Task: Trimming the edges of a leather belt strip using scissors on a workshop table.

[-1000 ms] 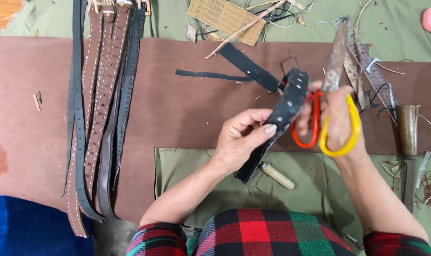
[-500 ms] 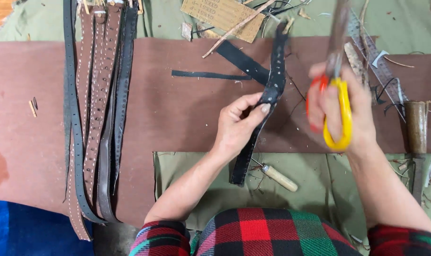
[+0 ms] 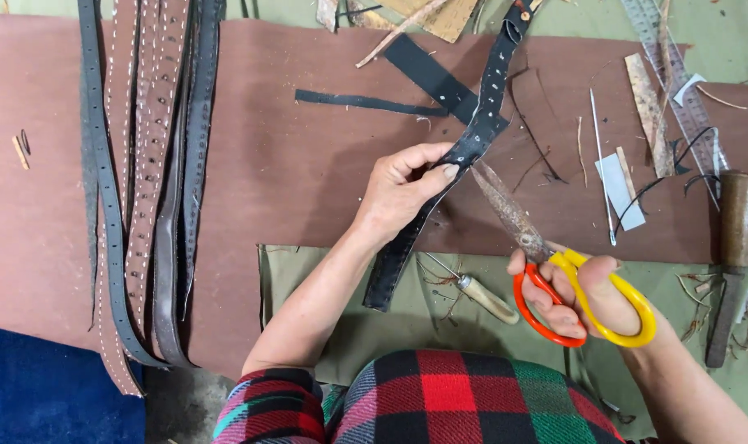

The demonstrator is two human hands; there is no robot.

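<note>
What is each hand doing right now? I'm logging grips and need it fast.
Left hand: closed on the black leather strap.
Right hand: fingers through the handles of the scissors, blades at the strap.

Leather workshop: belt strips, offcuts.

red-green-black plaid sleeves, bare forearms

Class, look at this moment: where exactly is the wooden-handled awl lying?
In the head view, the wooden-handled awl lies on the green cloth in the lower middle, between the lower end of the black strap and the scissors.
</note>
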